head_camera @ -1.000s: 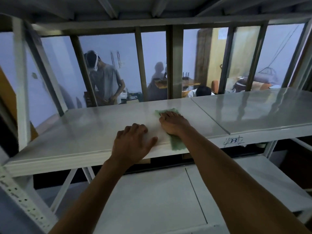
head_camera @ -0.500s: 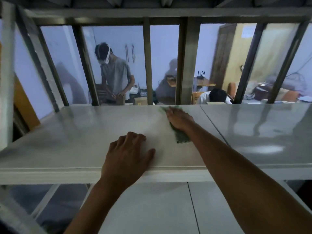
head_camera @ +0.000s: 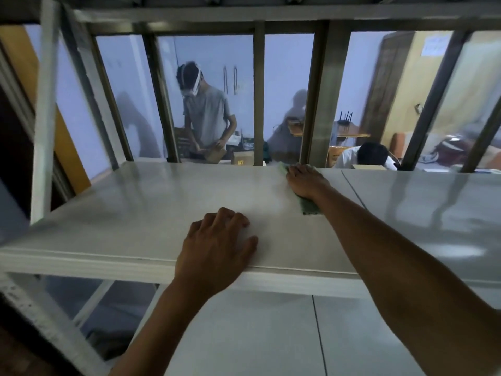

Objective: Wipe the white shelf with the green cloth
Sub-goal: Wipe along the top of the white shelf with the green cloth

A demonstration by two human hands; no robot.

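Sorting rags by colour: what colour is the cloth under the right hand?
Green cloth, head view.

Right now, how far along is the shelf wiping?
Midway, as far as one picture shows. The right hand presses the green cloth flat at the far edge of the white shelf, near the seam between its panels. The left hand rests on the front edge. The panel right of the seam shows no cloth on it; whether it is already wiped cannot be told.

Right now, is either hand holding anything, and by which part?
The right hand presses flat on the middle of the green cloth near the white shelf's far edge. The left hand holds nothing, resting on the front edge.
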